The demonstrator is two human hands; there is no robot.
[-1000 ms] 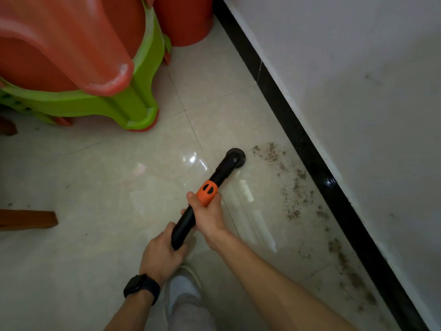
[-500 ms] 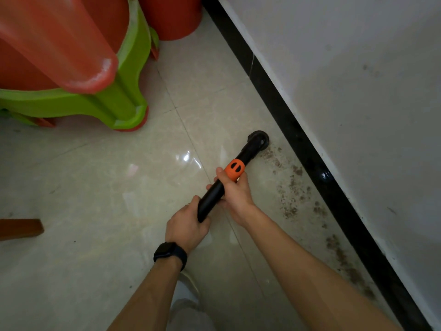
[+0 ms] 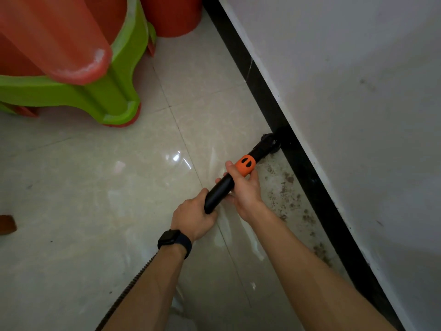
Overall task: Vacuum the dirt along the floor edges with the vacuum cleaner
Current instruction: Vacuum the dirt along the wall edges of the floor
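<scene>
A black vacuum wand (image 3: 220, 187) with an orange collar (image 3: 245, 165) slants up and right across the pale tile floor. Its round brush head (image 3: 269, 144) sits against the black skirting (image 3: 307, 173) at the foot of the white wall. My left hand (image 3: 194, 217), a dark watch on its wrist, grips the wand's lower end. My right hand (image 3: 243, 189) grips the wand just below the orange collar. Brown dirt (image 3: 285, 189) lies scattered along the skirting, from the brush head down toward the lower right. A ribbed hose (image 3: 133, 283) runs under my left forearm.
Stacked red and green plastic stools (image 3: 100, 68) stand at the upper left, about a tile from the brush head. A red bucket-like base (image 3: 174, 17) sits beside the skirting at the top. A brown wooden piece (image 3: 7, 224) shows at the left edge.
Both hands pushed the wand up and right. The brush head went from the open floor, over the top of the dirt patch, to the skirting.
</scene>
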